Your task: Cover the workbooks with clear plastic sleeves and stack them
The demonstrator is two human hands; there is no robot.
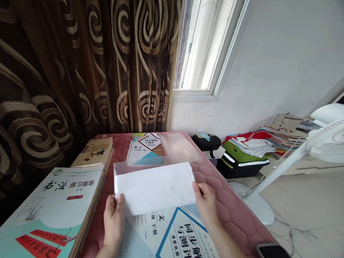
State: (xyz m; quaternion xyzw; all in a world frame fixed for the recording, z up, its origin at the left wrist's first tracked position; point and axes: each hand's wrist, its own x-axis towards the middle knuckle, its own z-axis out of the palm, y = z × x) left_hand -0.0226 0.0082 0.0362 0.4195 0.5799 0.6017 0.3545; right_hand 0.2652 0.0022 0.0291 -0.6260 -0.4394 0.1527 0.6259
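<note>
My left hand point(114, 217) pinches the left edge of a white sheet point(156, 188), fingers behind it and thumb in front. At the right edge, my right hand point(205, 199) grips the same sheet between thumb and fingers. Clear plastic film point(128, 168) shows along the sheet's top and sides, like a book cover. The sheet is held tilted over a blue and white workbook point(171, 235), hiding its upper part. Beyond it lie a smaller-looking workbook point(144, 151) and a pile of clear plastic covers point(181, 147).
Stacked books point(69, 202) rise at the left, with a tan book point(93, 152) behind. A dark phone-like object point(272, 252) lies at the front right on the pink quilted table cover point(229, 214). To the right stand a white fan point(276, 174) and bags with papers point(247, 152).
</note>
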